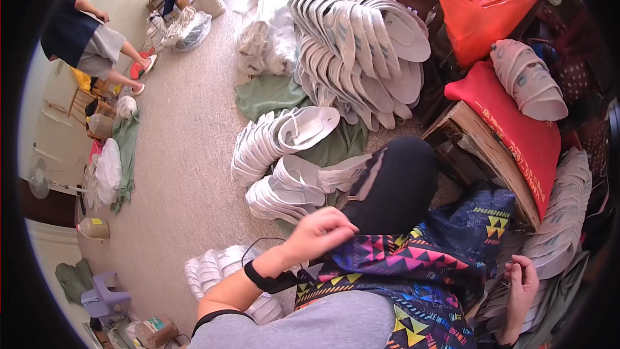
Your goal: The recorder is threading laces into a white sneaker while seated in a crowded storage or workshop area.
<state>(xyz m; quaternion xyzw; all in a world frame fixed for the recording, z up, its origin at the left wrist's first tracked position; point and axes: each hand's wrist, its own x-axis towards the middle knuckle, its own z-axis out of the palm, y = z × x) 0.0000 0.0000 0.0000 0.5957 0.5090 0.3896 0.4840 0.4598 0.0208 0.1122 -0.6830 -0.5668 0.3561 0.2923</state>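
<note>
My left hand (325, 230) is over my lap at the edge of a colourful patterned apron (413, 258). Its fingers are curled and the thumb presses against them; whatever they may hold is too small to make out. A black band circles that wrist, and a thin dark cord loops beside it. Off to the right, my right hand (522, 282) is raised with bent fingers close together, beside a nested stack of pale shoe pieces (557, 236). Any small thing in it is hidden. Just beyond my left hand lie more nested white shoe pieces (284, 190).
A tall pile of grey-white shoe pieces (361, 45) stands ahead on green cloth (268, 95). At right, a red cushion (510, 136) covers a wooden box (481, 155), near an orange-red plastic bag (484, 13). Another person (90, 39) walks at far left, beyond a purple stool (104, 294).
</note>
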